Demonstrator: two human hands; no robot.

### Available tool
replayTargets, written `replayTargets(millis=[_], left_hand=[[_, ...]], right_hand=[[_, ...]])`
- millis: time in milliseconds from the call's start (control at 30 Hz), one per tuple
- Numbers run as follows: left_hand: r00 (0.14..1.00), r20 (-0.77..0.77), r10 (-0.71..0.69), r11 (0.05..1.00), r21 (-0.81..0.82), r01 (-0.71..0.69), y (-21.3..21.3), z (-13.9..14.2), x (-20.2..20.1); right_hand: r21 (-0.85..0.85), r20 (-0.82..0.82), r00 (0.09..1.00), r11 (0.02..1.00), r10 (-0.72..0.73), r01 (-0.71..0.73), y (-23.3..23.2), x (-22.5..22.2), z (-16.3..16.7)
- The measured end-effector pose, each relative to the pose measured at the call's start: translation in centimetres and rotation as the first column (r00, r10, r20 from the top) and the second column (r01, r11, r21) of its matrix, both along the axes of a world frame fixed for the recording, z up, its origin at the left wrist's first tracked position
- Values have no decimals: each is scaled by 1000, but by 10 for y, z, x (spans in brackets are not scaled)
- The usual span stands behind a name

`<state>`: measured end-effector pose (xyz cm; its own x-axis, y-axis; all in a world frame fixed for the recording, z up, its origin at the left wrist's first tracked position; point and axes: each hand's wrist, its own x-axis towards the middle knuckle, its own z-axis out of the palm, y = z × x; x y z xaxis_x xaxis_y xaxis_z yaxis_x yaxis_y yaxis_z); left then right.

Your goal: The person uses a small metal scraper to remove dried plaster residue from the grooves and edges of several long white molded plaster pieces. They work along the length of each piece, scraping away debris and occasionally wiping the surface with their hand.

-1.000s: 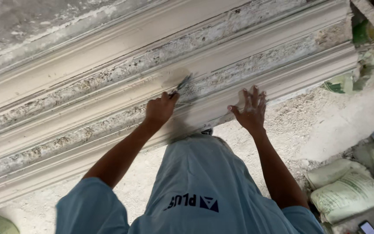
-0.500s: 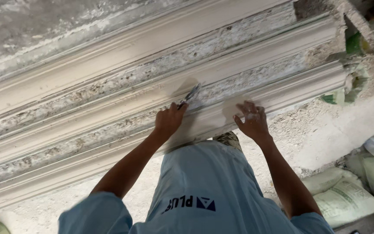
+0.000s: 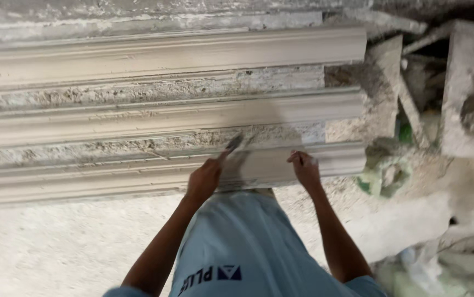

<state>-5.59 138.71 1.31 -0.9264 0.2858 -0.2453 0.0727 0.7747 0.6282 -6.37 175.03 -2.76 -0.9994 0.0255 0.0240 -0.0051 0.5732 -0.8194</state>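
Lying side by side are three long grey plaster mouldings [image 3: 165,55], rough and crumbly between. The left hand [image 3: 204,180] grips one small scraper [image 3: 233,144] against the nearest moulding [image 3: 110,179]; the right hand [image 3: 305,169] rests curled on it, holding nothing visible.

The left hand [image 3: 204,179] hides the handle of the small trowel [image 3: 233,143]. The plaster mouldings [image 3: 138,115] run off the left edge. Rubble at right is blurred, and the right hand's fingers [image 3: 297,158] curl out of sight.
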Motion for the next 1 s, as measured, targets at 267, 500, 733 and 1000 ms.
replayTargets(millis=[267, 500, 733, 1000], left_hand=[[678, -123, 725, 689, 146, -710, -51, 28, 122], [443, -78, 893, 444, 314, -839, -114, 19, 164], [280, -165, 946, 324, 424, -846, -238, -26, 255], [-191, 237, 952, -273, 384, -882, -461, -6, 384]], right_hand=[[-176, 152, 889, 897, 431, -405, -67, -55, 20], [-95, 264, 878, 916, 400, -389, -166, -61, 40], [-12, 171, 753, 765, 636, -644, -361, 7, 17], [-202, 164, 393, 421, 905, -884, -660, 107, 34]])
